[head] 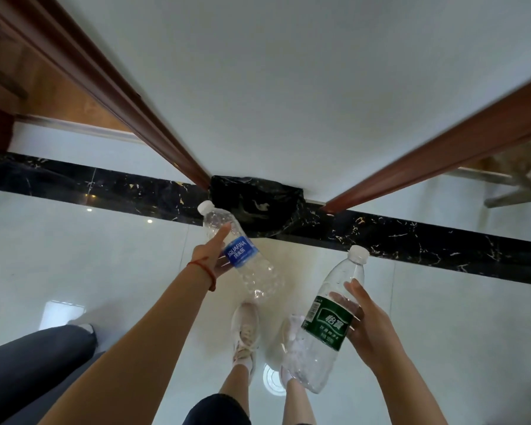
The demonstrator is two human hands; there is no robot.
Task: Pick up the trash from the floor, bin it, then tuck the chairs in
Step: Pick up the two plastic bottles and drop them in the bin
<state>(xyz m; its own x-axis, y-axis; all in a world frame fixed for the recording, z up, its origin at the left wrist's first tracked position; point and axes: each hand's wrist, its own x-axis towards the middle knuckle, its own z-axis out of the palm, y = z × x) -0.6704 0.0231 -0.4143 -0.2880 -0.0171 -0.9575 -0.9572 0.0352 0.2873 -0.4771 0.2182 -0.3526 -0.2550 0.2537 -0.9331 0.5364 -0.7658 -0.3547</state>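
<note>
My left hand [210, 256] grips an empty clear bottle with a blue label [242, 256], cap pointing up and away toward the bin. My right hand [365, 320] holds a second empty clear bottle with a green label [328, 323], tilted with its white cap up. A bin lined with a black bag [255, 204] stands on the floor against the white wall, just beyond the blue-labelled bottle. Both bottles are in the air above the glossy white floor.
Brown wooden door frames [126, 96] [442, 154] flank the white wall on both sides. A black marble strip [411, 240] crosses the floor. My feet in white shoes [246, 329] stand below. Another person's dark trouser leg [34, 363] is at lower left. Chair legs [521, 185] show at right.
</note>
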